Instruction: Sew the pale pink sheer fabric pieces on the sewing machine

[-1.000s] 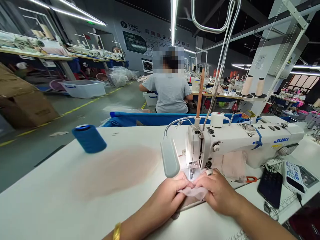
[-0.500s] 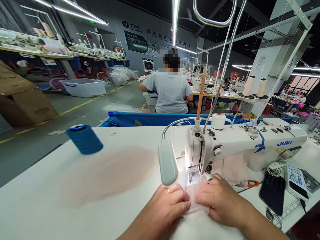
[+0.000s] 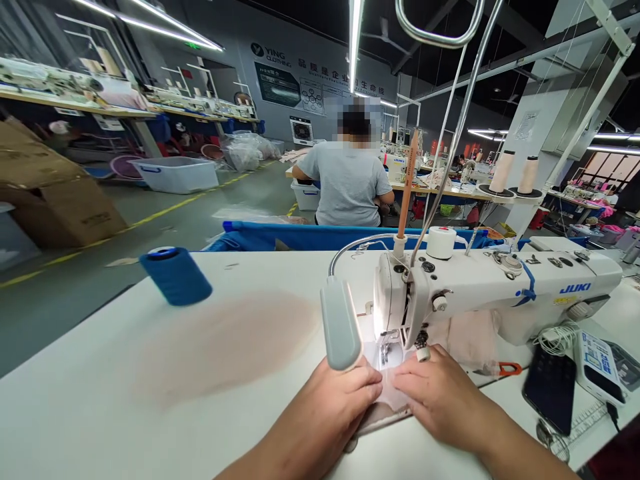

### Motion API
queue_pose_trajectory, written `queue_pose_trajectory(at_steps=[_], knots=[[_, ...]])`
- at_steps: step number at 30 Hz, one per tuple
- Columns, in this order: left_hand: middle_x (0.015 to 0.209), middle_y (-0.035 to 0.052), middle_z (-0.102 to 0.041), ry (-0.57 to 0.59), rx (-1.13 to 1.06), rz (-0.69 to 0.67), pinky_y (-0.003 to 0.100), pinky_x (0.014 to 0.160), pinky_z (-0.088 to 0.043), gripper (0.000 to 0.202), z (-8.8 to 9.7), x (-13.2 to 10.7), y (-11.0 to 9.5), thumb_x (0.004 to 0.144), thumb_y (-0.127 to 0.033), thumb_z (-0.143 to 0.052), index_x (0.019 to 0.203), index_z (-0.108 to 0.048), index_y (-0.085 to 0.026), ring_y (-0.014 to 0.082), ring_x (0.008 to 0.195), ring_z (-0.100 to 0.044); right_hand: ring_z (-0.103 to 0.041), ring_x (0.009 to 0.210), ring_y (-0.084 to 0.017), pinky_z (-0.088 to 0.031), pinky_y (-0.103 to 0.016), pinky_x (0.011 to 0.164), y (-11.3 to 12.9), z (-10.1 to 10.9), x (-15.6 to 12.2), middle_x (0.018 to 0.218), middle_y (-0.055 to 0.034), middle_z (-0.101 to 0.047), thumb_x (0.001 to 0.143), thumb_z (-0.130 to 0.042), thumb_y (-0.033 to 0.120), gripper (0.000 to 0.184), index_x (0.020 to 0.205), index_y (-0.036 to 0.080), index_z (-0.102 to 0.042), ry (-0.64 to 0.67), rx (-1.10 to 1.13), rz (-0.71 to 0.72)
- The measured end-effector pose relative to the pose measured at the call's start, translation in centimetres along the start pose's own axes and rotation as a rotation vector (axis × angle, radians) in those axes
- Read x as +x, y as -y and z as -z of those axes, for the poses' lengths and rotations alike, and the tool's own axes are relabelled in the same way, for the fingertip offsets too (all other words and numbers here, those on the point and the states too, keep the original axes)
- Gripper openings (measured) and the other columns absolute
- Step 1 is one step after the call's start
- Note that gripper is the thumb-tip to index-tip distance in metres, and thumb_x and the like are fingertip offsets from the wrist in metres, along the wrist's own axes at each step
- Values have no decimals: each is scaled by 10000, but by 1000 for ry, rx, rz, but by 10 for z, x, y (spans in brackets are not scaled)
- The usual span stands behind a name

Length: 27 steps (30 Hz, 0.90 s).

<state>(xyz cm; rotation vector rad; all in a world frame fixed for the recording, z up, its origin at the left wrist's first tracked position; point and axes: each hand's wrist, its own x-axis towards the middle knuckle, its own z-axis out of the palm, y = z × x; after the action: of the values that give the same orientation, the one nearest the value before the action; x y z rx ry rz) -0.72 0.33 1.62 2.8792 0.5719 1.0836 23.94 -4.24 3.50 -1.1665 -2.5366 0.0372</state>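
A small piece of sheer pale fabric lies under the presser foot of a white JUKI sewing machine. My left hand is at the fabric's left edge, its fingers closed together and pressing down on it; the grey lamp head hides part of its back. On the right side, my right hand holds the same piece with curled fingers close to the foot. The fingertips of both hands are only partly visible. Below the fabric, the edge of the machine's bed plate shows between my wrists.
A blue thread cone stands at the table's left back. Right of the machine bed lie orange-handled scissors, a phone, a white device and a clear ruler. A person in a grey shirt sits ahead, facing away.
The fabric has moved forward under the foot, uncovering the plate edge near me. Both hands have advanced slightly with it. The whole view has shifted a little.
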Motion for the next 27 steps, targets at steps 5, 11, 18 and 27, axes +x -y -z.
queue_pose_trajectory(at_steps=[5,11,18,27], knots=[[937,50,-803,45,0,-4,379,761,-494,447,15,8,-6,1142,-113,-341,983,-744,-223,229,814,-681,-650,1008,-275,-463,-407,890,-1,-5,-3,1063,-26,-803,874,-661,11,265,1004,242,-658,-16,31,-6],[988,50,-821,69,-9,57,371,777,-528,450,22,14,-8,1146,-120,-365,962,-762,-226,235,864,-700,-634,945,-272,-467,-400,859,0,-4,0,1053,-34,-789,832,-643,-8,276,966,233,-648,-40,13,-26],[980,63,-813,-15,5,91,394,789,-519,464,0,4,10,1154,-194,-382,908,-774,-235,257,880,-668,-625,940,-274,-486,-383,826,-3,-8,5,1087,-41,-792,824,-627,-8,289,968,239,-666,-80,-11,-68],[1061,37,-829,-27,-74,317,388,892,-581,367,-13,-8,16,1087,-190,-455,1035,-805,-286,266,999,-706,-673,1064,-314,-548,-430,884,-5,-12,5,1295,-100,-791,929,-650,46,384,1270,208,-723,-117,1,-86]])
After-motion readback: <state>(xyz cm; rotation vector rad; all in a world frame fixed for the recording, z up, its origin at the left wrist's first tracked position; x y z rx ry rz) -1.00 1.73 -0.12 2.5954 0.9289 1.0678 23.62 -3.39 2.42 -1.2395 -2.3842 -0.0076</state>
